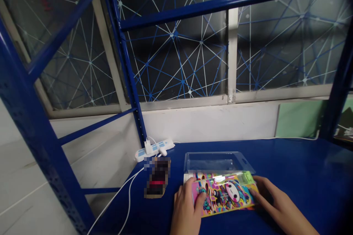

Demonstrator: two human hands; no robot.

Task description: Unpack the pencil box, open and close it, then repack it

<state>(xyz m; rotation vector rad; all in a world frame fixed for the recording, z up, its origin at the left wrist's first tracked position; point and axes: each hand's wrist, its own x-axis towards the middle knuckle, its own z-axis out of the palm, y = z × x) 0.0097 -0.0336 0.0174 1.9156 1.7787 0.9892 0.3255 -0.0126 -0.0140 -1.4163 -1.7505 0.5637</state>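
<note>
A brightly printed cartoon pencil case (pixel 220 195) is held slightly tilted above the blue tabletop. My left hand (pixel 187 205) is closed round its left end, thumb lying on the printed face. Around the right end, my right hand (pixel 271 200) grips with the thumb on the front and the fingers behind. A light green part (pixel 246 178) shows at the upper right corner of the case. Just behind it lies a clear plastic blister pack (pixel 217 161), overlapped by a printed piece (pixel 189 178) that the case mostly hides.
Left of the hands lies a phone-like dark object (pixel 157 180), blurred out. A white power strip (pixel 154 149) with a plugged-in charger stands at the back left, its white cables (pixel 129 198) trailing forward. Blue rack posts (pixel 129 69) frame the table (pixel 292 169).
</note>
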